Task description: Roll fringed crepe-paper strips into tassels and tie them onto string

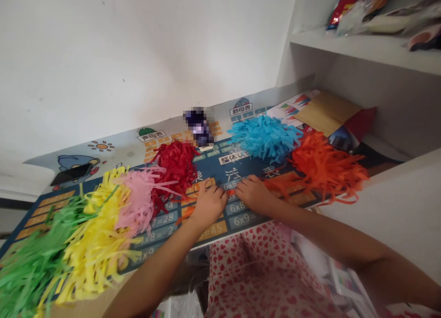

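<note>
My left fingers (224, 195) and right fingers (239, 192) are curled in close to each other, near the front edge of the table (220, 239), closed on a strip of orange paper (231, 192). A short bit of it shows in the gap between my two hands. Loose orange strands lie on the printed mat (237, 221) to the left of my left hand, and more spread beyond my right hand toward the orange pompom (329, 169). How tightly I am gripping I cannot tell.

The mat has number sums and Chinese writing on it. On my left, a row of fringed paper pompoms runs outward: the dark red one (176, 169) nearest, then the pink one (137, 198), the yellow one (98, 235) and the green one (37, 258), their strands overlapping. On my right, the blue pompom (265, 136) lies against the orange one, farther back.

A dark phone (72, 174) lies at the far left. A purple thing near the wall (138, 56) is too blurred to name. A brown envelope (329, 112) lies on some papers (287, 108) under the white shelf (365, 47), which holds a few plastic packets (356, 17).
</note>
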Tool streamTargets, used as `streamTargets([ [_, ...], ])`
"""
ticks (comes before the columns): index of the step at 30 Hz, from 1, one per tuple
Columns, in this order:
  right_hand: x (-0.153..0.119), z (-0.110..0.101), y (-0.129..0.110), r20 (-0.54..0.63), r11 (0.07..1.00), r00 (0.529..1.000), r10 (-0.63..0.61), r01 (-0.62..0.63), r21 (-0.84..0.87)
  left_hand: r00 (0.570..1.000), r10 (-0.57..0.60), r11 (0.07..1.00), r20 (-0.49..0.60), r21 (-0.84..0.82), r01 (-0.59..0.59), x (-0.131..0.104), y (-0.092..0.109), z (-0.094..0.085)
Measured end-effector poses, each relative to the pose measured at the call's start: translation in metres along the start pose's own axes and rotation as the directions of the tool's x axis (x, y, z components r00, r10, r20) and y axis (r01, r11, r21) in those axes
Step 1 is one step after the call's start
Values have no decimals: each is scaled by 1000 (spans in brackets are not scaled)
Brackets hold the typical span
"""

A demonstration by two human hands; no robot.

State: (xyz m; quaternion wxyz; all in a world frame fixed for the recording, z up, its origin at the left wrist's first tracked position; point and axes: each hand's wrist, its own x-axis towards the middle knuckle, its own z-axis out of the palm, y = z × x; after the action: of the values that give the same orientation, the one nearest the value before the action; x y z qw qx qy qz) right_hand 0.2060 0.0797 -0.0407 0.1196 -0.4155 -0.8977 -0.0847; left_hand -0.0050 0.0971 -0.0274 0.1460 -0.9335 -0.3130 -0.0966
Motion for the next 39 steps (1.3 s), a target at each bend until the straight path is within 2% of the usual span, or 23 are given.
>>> streamTargets([
  [5, -29, 0, 29, -9, 998, 998, 59, -59, 37, 1000, -13, 999, -22, -51, 12, -20, -8, 0],
  [11, -46, 7, 56, 29, 908, 970, 241, -236, 345, 995, -95, 981, -31, -175, 88, -21, -17, 3],
  [17, -44, 4, 56, 65, 867, 955, 289, -290, 406, 994, -53, 962, 94, -261, 76, -9, -27, 1],
  [21, -41, 1, 56, 104, 826, 937, 334, -344, 447, 980, -97, 921, 172, -358, 154, -7, -31, 5],
  [26, -32, -3, 56, 191, 788, 898, 397, -440, 430, 965, -179, 893, 190, -380, 240, -5, -29, 11],
  [30, -27, -3, 57, 239, 778, 879, 413, -477, 409, 952, -202, 883, 232, -377, 279, -2, -28, 11],
  [39, -28, 0, 56, 223, 774, 877, 425, -480, 414, 947, -206, 877, 248, -382, 291, 0, -30, 12],
])
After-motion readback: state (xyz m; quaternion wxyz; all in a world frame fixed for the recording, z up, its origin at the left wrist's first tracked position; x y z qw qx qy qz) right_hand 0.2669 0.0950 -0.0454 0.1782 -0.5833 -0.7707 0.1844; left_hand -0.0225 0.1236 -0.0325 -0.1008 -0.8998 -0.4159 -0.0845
